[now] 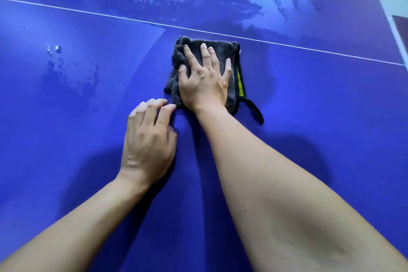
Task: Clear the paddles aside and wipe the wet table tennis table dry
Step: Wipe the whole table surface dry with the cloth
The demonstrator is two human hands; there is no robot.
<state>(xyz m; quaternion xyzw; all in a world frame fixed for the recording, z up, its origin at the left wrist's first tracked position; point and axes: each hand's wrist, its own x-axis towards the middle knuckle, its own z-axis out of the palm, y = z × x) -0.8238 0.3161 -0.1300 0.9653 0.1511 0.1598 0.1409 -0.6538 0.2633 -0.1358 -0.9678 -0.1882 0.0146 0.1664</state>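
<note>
A folded dark grey cloth [227, 53] with a yellow-green strip and a hanging loop lies on the blue table tennis table [320, 106]. My right hand [204, 79] presses flat on the cloth, fingers spread. My left hand [149, 139] rests on the table just left of the cloth, fingers curled with the tips near the cloth's lower corner, holding nothing. No paddles are in view.
A thin white line [110, 15] crosses the table beyond the cloth. Water droplets [57, 57] sit at the left, and a wide wet film [254, 0] covers the far side. The table's white right edge [382, 6] borders a tiled floor.
</note>
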